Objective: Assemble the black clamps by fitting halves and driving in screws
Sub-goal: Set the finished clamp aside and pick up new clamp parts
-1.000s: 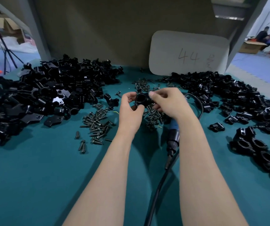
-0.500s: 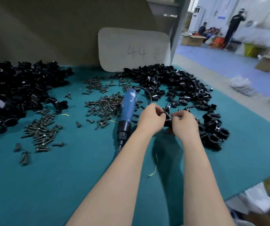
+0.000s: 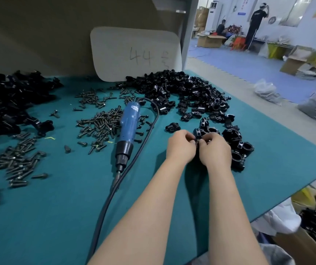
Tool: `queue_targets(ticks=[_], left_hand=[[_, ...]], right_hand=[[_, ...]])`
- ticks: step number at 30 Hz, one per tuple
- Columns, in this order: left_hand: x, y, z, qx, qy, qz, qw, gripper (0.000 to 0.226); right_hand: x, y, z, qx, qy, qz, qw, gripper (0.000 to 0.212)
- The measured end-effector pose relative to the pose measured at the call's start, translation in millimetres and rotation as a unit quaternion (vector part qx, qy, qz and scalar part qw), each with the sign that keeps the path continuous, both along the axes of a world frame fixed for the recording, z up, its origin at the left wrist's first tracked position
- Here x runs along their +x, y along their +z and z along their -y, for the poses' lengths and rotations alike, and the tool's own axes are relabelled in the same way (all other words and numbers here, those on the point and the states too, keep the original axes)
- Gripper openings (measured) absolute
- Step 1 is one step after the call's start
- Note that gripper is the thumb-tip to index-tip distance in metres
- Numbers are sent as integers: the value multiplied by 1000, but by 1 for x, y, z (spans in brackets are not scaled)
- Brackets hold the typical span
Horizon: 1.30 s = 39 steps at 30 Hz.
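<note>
My left hand and my right hand meet fingertip to fingertip over the teal mat, both pinching a black clamp that is mostly hidden between them. Just right of my hands lies a cluster of assembled black clamps. A bigger heap of black clamp halves spreads behind it. Loose dark screws lie in piles at centre left. A blue electric screwdriver rests on the mat left of my hands, tip toward me.
Another heap of black parts fills the far left. A white board marked 44 leans on the back wall. The mat's right edge drops to the floor, with cardboard boxes below. People stand far off at the right.
My view swung to the right. Both hands carried the clamp from above the screw pile over to the cluster of assembled clamps on the right.
</note>
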<state>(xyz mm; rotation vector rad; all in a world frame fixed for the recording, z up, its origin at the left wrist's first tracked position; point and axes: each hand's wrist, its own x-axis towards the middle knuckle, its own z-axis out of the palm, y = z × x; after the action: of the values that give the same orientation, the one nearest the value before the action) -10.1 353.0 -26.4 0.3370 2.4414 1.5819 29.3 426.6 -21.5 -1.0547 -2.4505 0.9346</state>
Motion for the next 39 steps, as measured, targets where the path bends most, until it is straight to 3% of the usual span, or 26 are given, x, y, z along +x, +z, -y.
queue_targets(ticks=[5, 10, 13, 15, 19, 21, 25, 27, 29, 32, 37, 39], left_hand=[[-4, 2, 12, 102, 26, 60, 993, 16], [-21, 25, 60, 223, 122, 32, 967, 19], [-32, 40, 108, 293, 217, -8, 931, 23], [-38, 46, 146, 346, 297, -30, 890, 23], [-50, 40, 226, 409, 442, -48, 797, 16], [-55, 33, 259, 426, 489, -36, 760, 13], [-59, 22, 300, 429, 541, 7, 723, 10], [-60, 20, 307, 430, 542, 18, 722, 16], [-61, 20, 307, 422, 540, 28, 727, 27], [-60, 24, 299, 401, 528, 27, 748, 37], [-66, 35, 267, 369, 400, 51, 837, 25], [-69, 41, 250, 368, 350, 68, 859, 29]], right_hand=[[-8, 4, 17, 31, -11, -140, 990, 23], [-35, 19, 66, 3, 116, -214, 970, 14], [-59, 32, 115, -39, 212, -222, 951, 7], [-76, 37, 155, -60, 273, -221, 934, 7], [-104, 30, 236, -67, 390, -154, 905, 18], [-117, 21, 269, 4, 453, -101, 886, 27], [-140, 2, 316, 113, 499, 78, 855, 45], [-146, -4, 328, 124, 478, 103, 863, 42], [-148, -7, 329, 113, 435, 58, 891, 41], [-145, -3, 319, -23, 398, -46, 916, 45], [-134, 25, 275, -188, 341, -252, 886, 10], [-127, 35, 250, -175, 363, -265, 876, 22]])
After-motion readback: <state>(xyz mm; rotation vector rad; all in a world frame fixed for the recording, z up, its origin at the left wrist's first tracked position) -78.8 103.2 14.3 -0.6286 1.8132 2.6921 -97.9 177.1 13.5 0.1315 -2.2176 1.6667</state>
